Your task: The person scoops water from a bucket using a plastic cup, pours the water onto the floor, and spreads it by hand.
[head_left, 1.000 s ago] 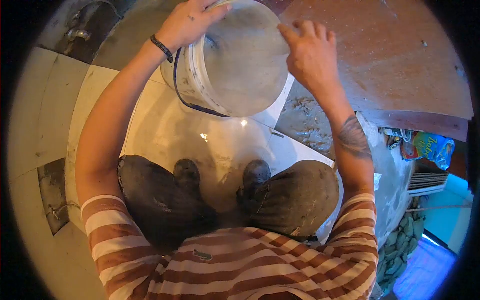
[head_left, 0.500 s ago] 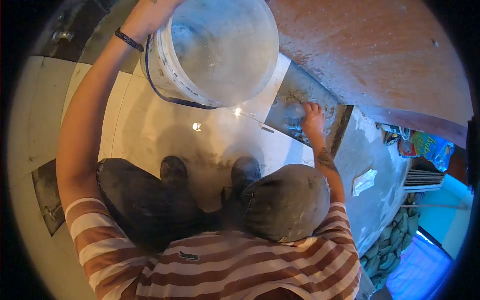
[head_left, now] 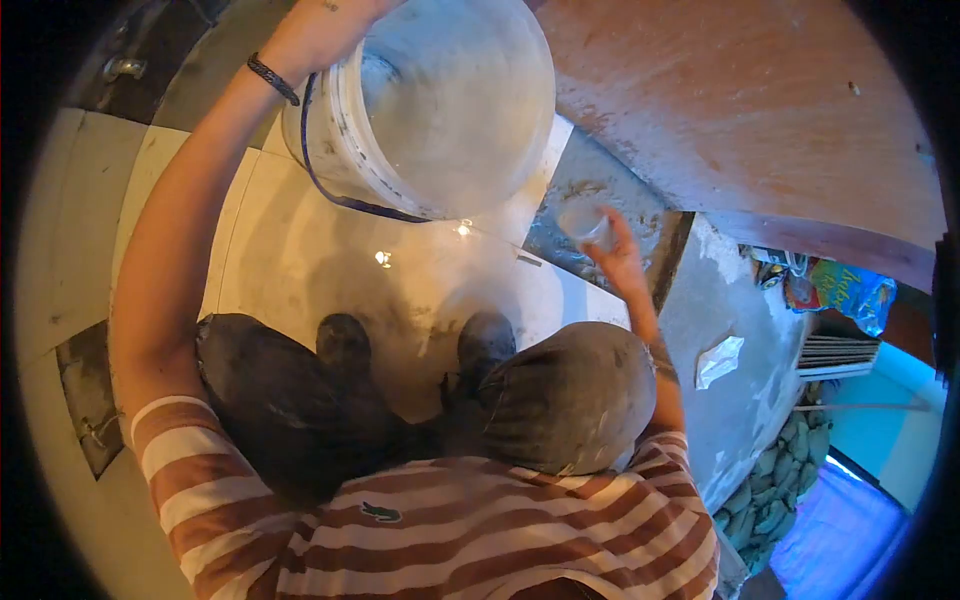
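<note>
My left hand [head_left: 335,35] grips the rim of a large whitish plastic bucket [head_left: 330,150] at the top of the view; its fingertips are partly out of frame. The bucket is tilted, its mouth facing me, with grey smears inside and a dark handle hanging along its side. In my right hand [head_left: 622,258] is a small clear plastic cup [head_left: 585,222], with thumb and fingers around it. The cup is above a grey, wet-looking untiled strip [head_left: 590,175] of floor, right of the bucket.
Pale floor tiles [head_left: 260,240] lie around my boots [head_left: 487,345]. A reddish-brown panel [head_left: 720,110] rises at upper right. Further right are a white scrap [head_left: 720,362], a colourful bag [head_left: 850,295], stacked tiles [head_left: 838,355] and a heap of filled bags [head_left: 775,500].
My right hand has raised the cup a little from the wet strip and turned it, so its opening shows more. The bucket, still in my left hand, has shifted slightly upward in view.
</note>
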The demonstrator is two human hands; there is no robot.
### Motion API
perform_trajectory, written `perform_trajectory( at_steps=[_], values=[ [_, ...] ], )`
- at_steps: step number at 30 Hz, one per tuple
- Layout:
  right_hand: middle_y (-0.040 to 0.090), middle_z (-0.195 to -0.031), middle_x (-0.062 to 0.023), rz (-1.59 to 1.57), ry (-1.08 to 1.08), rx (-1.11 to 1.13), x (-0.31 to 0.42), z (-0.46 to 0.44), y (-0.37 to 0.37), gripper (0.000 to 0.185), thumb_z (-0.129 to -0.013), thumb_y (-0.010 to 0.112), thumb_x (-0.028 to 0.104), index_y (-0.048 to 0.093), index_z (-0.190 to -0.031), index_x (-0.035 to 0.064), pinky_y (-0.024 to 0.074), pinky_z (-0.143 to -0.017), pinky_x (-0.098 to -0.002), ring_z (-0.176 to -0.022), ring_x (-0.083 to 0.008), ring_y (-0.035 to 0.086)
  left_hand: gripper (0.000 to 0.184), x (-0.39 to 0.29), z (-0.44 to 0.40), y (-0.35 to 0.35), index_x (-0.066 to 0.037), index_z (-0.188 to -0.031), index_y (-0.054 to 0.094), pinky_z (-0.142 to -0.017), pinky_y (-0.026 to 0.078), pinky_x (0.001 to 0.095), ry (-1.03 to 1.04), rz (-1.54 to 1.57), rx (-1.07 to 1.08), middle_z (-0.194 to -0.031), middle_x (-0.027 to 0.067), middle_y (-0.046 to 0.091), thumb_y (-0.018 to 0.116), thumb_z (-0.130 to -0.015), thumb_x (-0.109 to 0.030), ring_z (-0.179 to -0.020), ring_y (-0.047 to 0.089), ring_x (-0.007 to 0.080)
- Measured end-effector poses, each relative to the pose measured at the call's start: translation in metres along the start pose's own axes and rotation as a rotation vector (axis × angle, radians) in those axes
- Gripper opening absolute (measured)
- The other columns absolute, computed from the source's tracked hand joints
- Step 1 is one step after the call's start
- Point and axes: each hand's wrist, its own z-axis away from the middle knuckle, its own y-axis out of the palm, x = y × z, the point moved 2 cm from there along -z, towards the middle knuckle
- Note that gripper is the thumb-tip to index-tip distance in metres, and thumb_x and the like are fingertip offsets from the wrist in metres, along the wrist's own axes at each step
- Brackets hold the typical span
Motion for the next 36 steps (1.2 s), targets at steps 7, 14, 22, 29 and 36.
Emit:
perform_trajectory(
  at_steps=[7, 14, 22, 29, 36],
  values=[
    [0.061, -0.134, -0.0201, 0.509, -0.393, 0.084, 0.220, -0.082, -0.081, 0.073, -0.075, 0.078, 0.017, 0.057, -0.144, 0.0120, 0.0452, -0.106, -0.0490, -0.122, -0.0415, 0.055, 0.043, -0.007, 0.001, 0.000, -0.002, -0.127, 0.068, -0.094, 0.053, 0.0377, 0.054, -0.085, 0.029, -0.114, 0.0165, 0.074, 0.058, -0.103, -0.035, -0.106, 0.070, 0.0264],
    [0.061, -0.121, -0.0145, 1.102, -0.639, 0.055, 0.360, -0.141, -0.040, 0.040, -0.088, 0.062, 0.011, 0.068, -0.127, 0.0142, 0.0437, -0.093, -0.0528, -0.120, -0.0343, 0.054, 0.041, -0.012, 0.009, 0.003, -0.002, -0.128, 0.067, -0.095, 0.053, 0.0372, 0.107, -0.085, 0.031, -0.116, 0.0151, 0.074, 0.059, -0.102, -0.032, -0.108, 0.070, 0.0248],
    [0.060, -0.132, -0.0139, 0.817, -0.428, -0.193, 0.236, -0.128, -0.073, 0.065, -0.073, 0.076, 0.009, 0.062, -0.136, 0.0154, 0.0490, -0.101, -0.0509, -0.123, -0.0415, 0.055, 0.040, -0.007, 0.005, -0.001, 0.001, -0.129, 0.066, -0.094, 0.052, 0.0326, 0.035, -0.017, 0.015, -0.115, 0.0106, 0.072, 0.059, -0.104, -0.030, -0.105, 0.067, 0.0195],
    [0.061, -0.128, -0.0129, 0.746, -0.035, 0.206, -0.005, -0.037, -0.007, 0.057, -0.071, 0.075, 0.008, 0.066, -0.127, 0.0149, 0.0476, -0.102, -0.0522, -0.120, -0.0408, 0.056, 0.040, 0.015, -0.002, -0.001, 0.002, -0.126, 0.068, -0.090, 0.054, 0.0316, -0.114, 0.221, -0.030, -0.109, 0.0087, 0.072, 0.061, -0.105, -0.032, -0.099, 0.068, 0.0169],
    [0.062, -0.128, -0.0100, 0.765, -0.164, 0.021, -0.055, 0.001, 0.054, 0.052, -0.072, 0.070, 0.003, 0.067, -0.122, 0.0169, 0.0461, -0.102, -0.0552, -0.127, -0.0386, 0.052, 0.036, 0.019, -0.001, -0.002, 0.001, -0.124, 0.068, -0.086, 0.055, 0.0305, -0.166, 0.362, -0.041, -0.106, 0.0061, 0.073, 0.060, -0.106, -0.028, -0.094, 0.068, 0.0148]
  ],
)
